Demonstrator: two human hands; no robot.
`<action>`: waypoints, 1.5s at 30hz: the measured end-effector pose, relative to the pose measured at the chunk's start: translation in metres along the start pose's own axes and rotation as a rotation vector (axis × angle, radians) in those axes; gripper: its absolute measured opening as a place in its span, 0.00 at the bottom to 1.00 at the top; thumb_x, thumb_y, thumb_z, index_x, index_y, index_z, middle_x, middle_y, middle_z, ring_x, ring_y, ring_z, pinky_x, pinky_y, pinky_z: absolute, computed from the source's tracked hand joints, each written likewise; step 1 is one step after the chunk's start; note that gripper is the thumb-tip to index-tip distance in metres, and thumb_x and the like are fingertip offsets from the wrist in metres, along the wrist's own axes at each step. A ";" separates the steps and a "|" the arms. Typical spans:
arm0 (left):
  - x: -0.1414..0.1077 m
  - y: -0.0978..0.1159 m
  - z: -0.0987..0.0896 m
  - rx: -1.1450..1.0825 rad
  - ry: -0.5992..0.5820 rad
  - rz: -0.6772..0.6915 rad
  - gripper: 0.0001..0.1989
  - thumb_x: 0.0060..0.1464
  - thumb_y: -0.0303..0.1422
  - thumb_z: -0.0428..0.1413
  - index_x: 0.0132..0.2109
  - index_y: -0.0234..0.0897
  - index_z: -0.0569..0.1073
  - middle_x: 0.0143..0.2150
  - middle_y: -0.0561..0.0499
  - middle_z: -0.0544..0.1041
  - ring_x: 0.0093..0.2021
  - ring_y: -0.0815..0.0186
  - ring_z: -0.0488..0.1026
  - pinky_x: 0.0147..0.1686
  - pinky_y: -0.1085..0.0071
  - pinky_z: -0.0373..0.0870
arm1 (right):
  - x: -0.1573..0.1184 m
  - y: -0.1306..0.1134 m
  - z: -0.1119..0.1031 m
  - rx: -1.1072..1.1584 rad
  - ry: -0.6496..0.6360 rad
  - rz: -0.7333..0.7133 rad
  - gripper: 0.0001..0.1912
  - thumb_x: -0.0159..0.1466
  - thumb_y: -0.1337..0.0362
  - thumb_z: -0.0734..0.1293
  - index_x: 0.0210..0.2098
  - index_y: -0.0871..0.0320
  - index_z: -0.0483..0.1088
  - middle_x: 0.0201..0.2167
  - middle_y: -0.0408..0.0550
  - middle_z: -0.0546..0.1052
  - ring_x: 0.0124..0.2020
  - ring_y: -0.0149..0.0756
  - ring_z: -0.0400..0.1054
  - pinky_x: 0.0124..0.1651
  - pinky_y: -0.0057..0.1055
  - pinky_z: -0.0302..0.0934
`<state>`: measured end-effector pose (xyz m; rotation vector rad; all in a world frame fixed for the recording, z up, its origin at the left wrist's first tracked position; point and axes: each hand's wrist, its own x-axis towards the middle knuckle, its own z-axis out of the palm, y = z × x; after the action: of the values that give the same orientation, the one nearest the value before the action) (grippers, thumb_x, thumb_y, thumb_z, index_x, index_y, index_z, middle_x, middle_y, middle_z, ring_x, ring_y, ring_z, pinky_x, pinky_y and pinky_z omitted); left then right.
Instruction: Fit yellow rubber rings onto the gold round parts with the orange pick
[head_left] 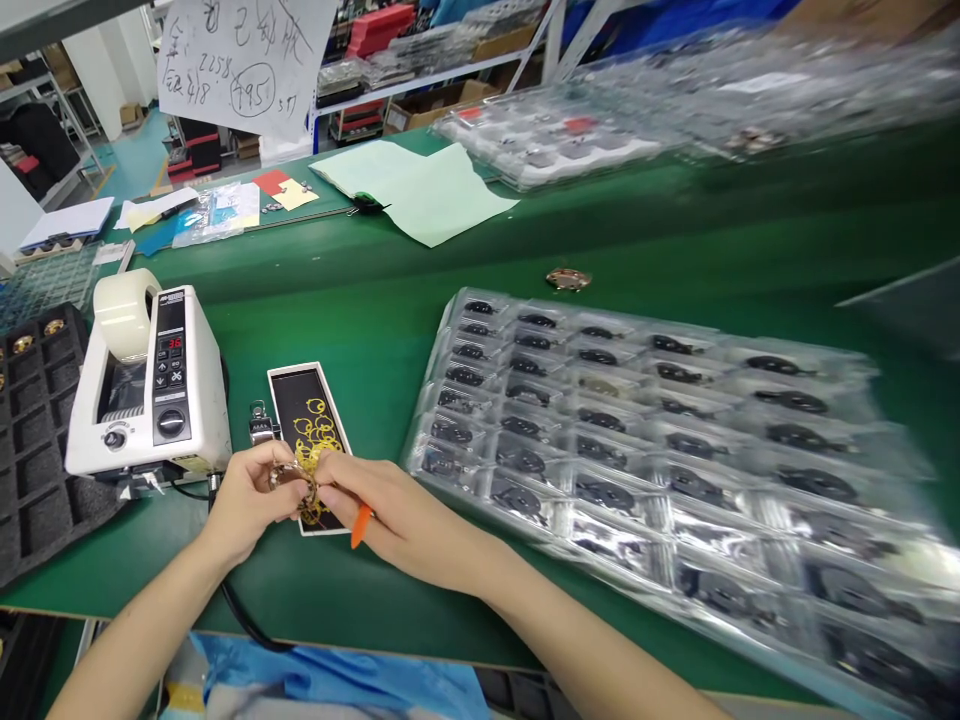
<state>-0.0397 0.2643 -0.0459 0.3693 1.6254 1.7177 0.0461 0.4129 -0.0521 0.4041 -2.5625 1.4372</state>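
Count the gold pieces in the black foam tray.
2: one gold piece, another, side by side in far-row cells of the black foam tray. More may lie beyond the picture's left edge.

1. We see two bare, slim forearms: the left forearm (142, 640) at 7 o'clock and the right forearm (592, 650) at 5 o'clock, each narrowing toward the wrist.
2. We see slender fingers on the left hand (251, 495) and right hand (405, 520).
3. We see blue fabric (322, 675) at 6 o'clock, but cannot tell whether it is worn.
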 end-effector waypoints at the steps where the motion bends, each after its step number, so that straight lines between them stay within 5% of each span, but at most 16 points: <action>1: 0.000 -0.001 0.000 0.007 0.004 -0.001 0.17 0.37 0.36 0.68 0.23 0.34 0.67 0.21 0.59 0.64 0.18 0.78 0.59 0.17 0.80 0.58 | 0.000 0.000 0.002 0.019 0.014 0.010 0.14 0.70 0.66 0.52 0.27 0.54 0.51 0.22 0.38 0.60 0.22 0.28 0.52 0.26 0.26 0.50; 5: 0.001 -0.003 0.000 -0.004 0.021 -0.065 0.17 0.37 0.37 0.68 0.25 0.34 0.68 0.19 0.59 0.64 0.16 0.79 0.58 0.15 0.80 0.54 | 0.003 0.002 0.005 0.143 0.039 0.101 0.19 0.71 0.61 0.51 0.23 0.54 0.46 0.20 0.37 0.54 0.21 0.28 0.49 0.25 0.26 0.47; 8: 0.002 -0.003 -0.001 -0.039 0.019 -0.086 0.19 0.37 0.41 0.69 0.25 0.33 0.68 0.19 0.59 0.65 0.15 0.79 0.58 0.14 0.80 0.52 | 0.003 0.002 0.001 0.147 0.010 0.146 0.18 0.71 0.60 0.52 0.25 0.55 0.51 0.21 0.37 0.57 0.23 0.28 0.52 0.26 0.26 0.50; 12: 0.003 -0.001 -0.001 -0.066 -0.001 -0.053 0.20 0.39 0.43 0.68 0.26 0.32 0.70 0.19 0.58 0.65 0.16 0.78 0.59 0.15 0.80 0.53 | 0.001 0.002 -0.003 0.071 0.004 0.137 0.13 0.71 0.61 0.52 0.30 0.55 0.56 0.25 0.38 0.62 0.25 0.28 0.56 0.29 0.26 0.53; 18: 0.003 -0.007 -0.001 0.010 0.019 0.039 0.19 0.42 0.44 0.67 0.27 0.32 0.72 0.23 0.56 0.65 0.20 0.76 0.60 0.18 0.77 0.57 | 0.005 0.006 0.006 0.215 0.078 0.212 0.24 0.70 0.49 0.50 0.23 0.55 0.51 0.19 0.37 0.56 0.21 0.28 0.51 0.25 0.26 0.49; 24: 0.002 -0.009 -0.002 0.262 0.145 0.333 0.15 0.54 0.41 0.59 0.28 0.34 0.75 0.27 0.52 0.66 0.26 0.70 0.63 0.23 0.74 0.62 | 0.007 0.010 0.008 0.412 0.232 0.424 0.28 0.63 0.41 0.58 0.18 0.57 0.57 0.15 0.36 0.53 0.18 0.26 0.47 0.22 0.26 0.45; 27: 0.001 -0.016 -0.008 0.531 0.196 0.589 0.11 0.60 0.34 0.53 0.34 0.36 0.78 0.31 0.49 0.71 0.31 0.66 0.68 0.31 0.72 0.67 | 0.007 0.006 0.009 0.647 0.174 0.465 0.25 0.60 0.42 0.63 0.22 0.58 0.64 0.15 0.36 0.57 0.17 0.24 0.47 0.21 0.25 0.41; 31: 0.002 -0.033 -0.015 0.902 0.185 0.911 0.15 0.61 0.27 0.49 0.48 0.39 0.77 0.36 0.44 0.76 0.36 0.63 0.73 0.36 0.69 0.70 | 0.008 0.001 0.016 1.042 0.108 0.498 0.23 0.57 0.46 0.68 0.22 0.58 0.59 0.17 0.33 0.55 0.16 0.20 0.37 0.19 0.24 0.35; 36: -0.008 -0.042 -0.011 1.063 0.205 1.029 0.16 0.59 0.25 0.51 0.51 0.42 0.76 0.42 0.42 0.77 0.40 0.60 0.75 0.40 0.66 0.72 | 0.006 0.002 0.017 1.095 0.162 0.506 0.22 0.55 0.48 0.72 0.24 0.58 0.61 0.17 0.33 0.53 0.17 0.20 0.36 0.19 0.24 0.33; 39: -0.028 -0.046 -0.012 0.866 0.345 0.894 0.14 0.58 0.27 0.53 0.48 0.41 0.78 0.43 0.42 0.77 0.43 0.60 0.74 0.42 0.65 0.71 | 0.005 0.001 0.010 0.995 0.235 0.473 0.23 0.54 0.46 0.72 0.23 0.58 0.61 0.17 0.33 0.54 0.17 0.20 0.36 0.20 0.25 0.34; 42: -0.049 -0.051 -0.026 0.381 0.589 0.516 0.10 0.54 0.37 0.59 0.39 0.36 0.80 0.30 0.47 0.76 0.29 0.66 0.71 0.28 0.72 0.68 | 0.005 -0.001 0.006 0.905 0.294 0.480 0.26 0.52 0.43 0.72 0.22 0.57 0.60 0.16 0.33 0.53 0.17 0.21 0.38 0.20 0.25 0.36; 45: -0.060 -0.046 -0.050 -0.028 0.780 0.303 0.22 0.49 0.49 0.59 0.34 0.31 0.79 0.19 0.54 0.67 0.17 0.74 0.58 0.17 0.76 0.53 | 0.004 -0.003 0.007 0.838 0.281 0.517 0.28 0.51 0.39 0.70 0.21 0.57 0.60 0.16 0.33 0.52 0.17 0.22 0.39 0.21 0.25 0.39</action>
<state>-0.0170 0.1841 -0.0819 -0.1066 2.1565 2.2869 0.0429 0.4045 -0.0520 -0.3865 -1.7967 2.5020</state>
